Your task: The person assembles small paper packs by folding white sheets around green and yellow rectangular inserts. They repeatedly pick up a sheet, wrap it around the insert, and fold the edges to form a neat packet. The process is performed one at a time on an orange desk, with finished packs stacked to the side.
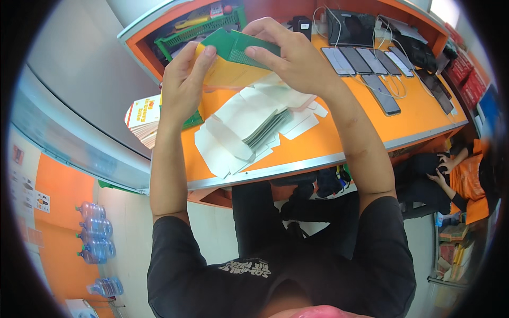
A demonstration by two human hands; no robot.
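Above the orange table I hold a green and yellow cardboard carton (229, 73) between both hands. My left hand (183, 79) pinches its left side, with the thumb on the near face. At the green upper right part, my right hand (297, 58) is closed on it, thumb in front and fingers behind. Below the carton lies a loose pile of flat white unfolded cartons (233, 114), overlapping with their flaps showing. A stack of printed white cartons (142, 117) stands beside my left forearm, next to something green partly hidden by that arm.
Several phones (366, 61) with white cables lie on the orange table (318, 140) at right. Behind my left hand is a green plastic basket (199, 33). A black device (350, 26) stands at the back. Another person (450, 172) sits at right; large water bottles (95, 233) stand at left.
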